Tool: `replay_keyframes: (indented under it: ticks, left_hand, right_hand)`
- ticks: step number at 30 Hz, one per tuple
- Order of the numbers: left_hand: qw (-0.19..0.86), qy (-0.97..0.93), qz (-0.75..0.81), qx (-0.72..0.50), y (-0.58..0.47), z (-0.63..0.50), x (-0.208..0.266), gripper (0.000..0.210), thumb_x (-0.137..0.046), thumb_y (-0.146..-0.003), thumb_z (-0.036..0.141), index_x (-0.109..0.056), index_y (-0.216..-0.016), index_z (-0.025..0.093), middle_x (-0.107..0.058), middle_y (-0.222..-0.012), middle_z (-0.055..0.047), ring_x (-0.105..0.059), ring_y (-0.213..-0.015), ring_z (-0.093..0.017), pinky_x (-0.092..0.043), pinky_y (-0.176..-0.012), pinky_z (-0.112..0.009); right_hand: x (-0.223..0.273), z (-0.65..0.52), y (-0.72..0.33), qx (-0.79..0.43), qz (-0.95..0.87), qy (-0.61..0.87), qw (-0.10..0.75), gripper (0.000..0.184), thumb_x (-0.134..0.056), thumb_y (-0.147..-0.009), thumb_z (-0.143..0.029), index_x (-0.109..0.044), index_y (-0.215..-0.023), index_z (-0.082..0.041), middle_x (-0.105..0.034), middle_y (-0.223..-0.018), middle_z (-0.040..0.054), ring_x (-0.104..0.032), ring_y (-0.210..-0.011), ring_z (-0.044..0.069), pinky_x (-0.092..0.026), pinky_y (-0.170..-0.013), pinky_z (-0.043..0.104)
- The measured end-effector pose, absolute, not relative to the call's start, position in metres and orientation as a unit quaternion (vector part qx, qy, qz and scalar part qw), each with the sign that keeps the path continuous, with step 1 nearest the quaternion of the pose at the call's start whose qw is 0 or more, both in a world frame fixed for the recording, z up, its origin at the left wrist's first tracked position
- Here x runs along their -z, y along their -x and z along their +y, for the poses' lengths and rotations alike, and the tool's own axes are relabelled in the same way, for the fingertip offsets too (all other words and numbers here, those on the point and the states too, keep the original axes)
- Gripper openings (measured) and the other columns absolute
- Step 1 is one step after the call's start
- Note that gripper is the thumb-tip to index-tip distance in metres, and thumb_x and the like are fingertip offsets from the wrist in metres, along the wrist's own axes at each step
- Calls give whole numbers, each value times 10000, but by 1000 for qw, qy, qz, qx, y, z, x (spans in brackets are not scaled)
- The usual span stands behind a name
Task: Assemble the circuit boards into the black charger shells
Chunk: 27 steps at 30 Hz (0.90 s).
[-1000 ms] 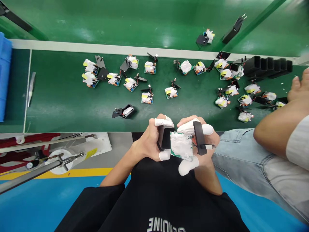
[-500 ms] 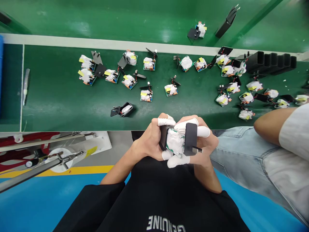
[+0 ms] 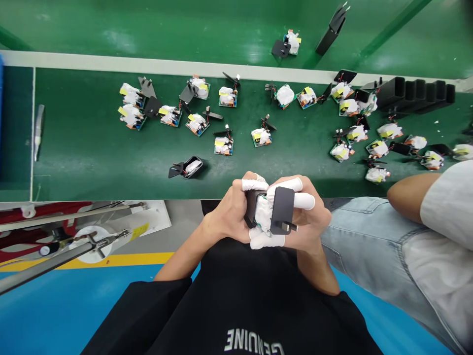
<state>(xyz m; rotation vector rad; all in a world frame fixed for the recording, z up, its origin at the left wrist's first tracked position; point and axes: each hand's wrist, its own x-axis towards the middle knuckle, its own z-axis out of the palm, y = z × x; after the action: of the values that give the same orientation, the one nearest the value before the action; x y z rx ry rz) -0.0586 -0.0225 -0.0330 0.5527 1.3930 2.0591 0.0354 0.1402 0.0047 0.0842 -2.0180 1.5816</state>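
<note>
At left on the tabletop (image 3: pixel 92 148), a small open case (image 3: pixel 198 172) is seen, a white block (image 3: pixel 192 166) nestled inside; by the left hand (image 3: pixel 231 212) a black case (image 3: pixel 252 206) is gripped, mouth turned right; into it, off the tabletop's near edge, a white-coated board (image 3: pixel 263 213) is part-inserted, pointing left; by the right hand (image 3: pixel 310 217) a plug cover (image 3: pixel 283 207) is clasped, long side front-to-back, prongs aimed right; beyond, black shells (image 3: pixel 410 98) are lined up.

white-coated board (image 3: pixel 263 213) sits partly inside black case (image 3: pixel 251 204), black pronged cover (image 3: pixel 283 209) beside it.
</note>
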Motion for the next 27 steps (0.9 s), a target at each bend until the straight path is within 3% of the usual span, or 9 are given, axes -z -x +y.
replay_keyframes:
  ticks: [6,12,15,20,23,27]
  left_hand:
    - [299,-196,543,-760,59,-22,33,822,-1152,-325,332,-647,-971,264,-651,-1025,-45,-671,-969,-274,-580,-933,-451]
    - [289,-202,533,-769,59,-22,38,812,-1153,-386,421,-634,-990,260,-639,-1026,-47,-686,-974,-276,-593,-927,-452]
    - [247,-264,534,-764,60,-21,46,874,-1134,-467,521,-625,-1127,259,-622,-1107,-55,-686,-988,-262,-599,-910,-437]
    - [94,-456,529,-710,65,-13,63,1016,-957,-727,749,-428,-1462,288,-518,-1193,-53,-623,-951,-200,-587,-787,-364]
    - [76,-469,540,-695,67,-10,64,980,-877,-806,791,-401,-1488,272,-497,-1195,-64,-624,-971,-208,-591,-789,-365]
    - [79,-467,548,-690,66,-10,63,983,-835,-808,847,-396,-1486,288,-493,-1188,-63,-618,-958,-205,-593,-778,-361]
  right_hand:
    - [-11,138,-36,-596,-760,1,260,662,-1080,-714,-418,-778,-1302,-408,-733,-1133,44,-758,-937,290,-680,-782,496]
    - [-4,138,-35,-570,-774,-10,277,764,-1097,-675,-440,-731,-1346,-426,-723,-1152,49,-756,-933,282,-682,-780,468]
    - [1,140,-35,-550,-785,-11,284,794,-1107,-654,-465,-716,-1344,-434,-719,-1137,43,-750,-926,277,-679,-757,457]
    - [2,143,-31,-541,-778,-49,317,767,-1097,-661,-531,-744,-1309,-320,-701,-1112,53,-742,-917,277,-659,-720,454]
    - [-1,144,-30,-534,-785,-47,311,746,-1095,-668,-535,-744,-1280,-291,-704,-1098,62,-745,-910,283,-654,-716,457]
    - [-3,146,-28,-524,-786,-61,323,696,-1053,-740,-544,-740,-1302,-277,-700,-1075,69,-740,-908,283,-649,-694,457]
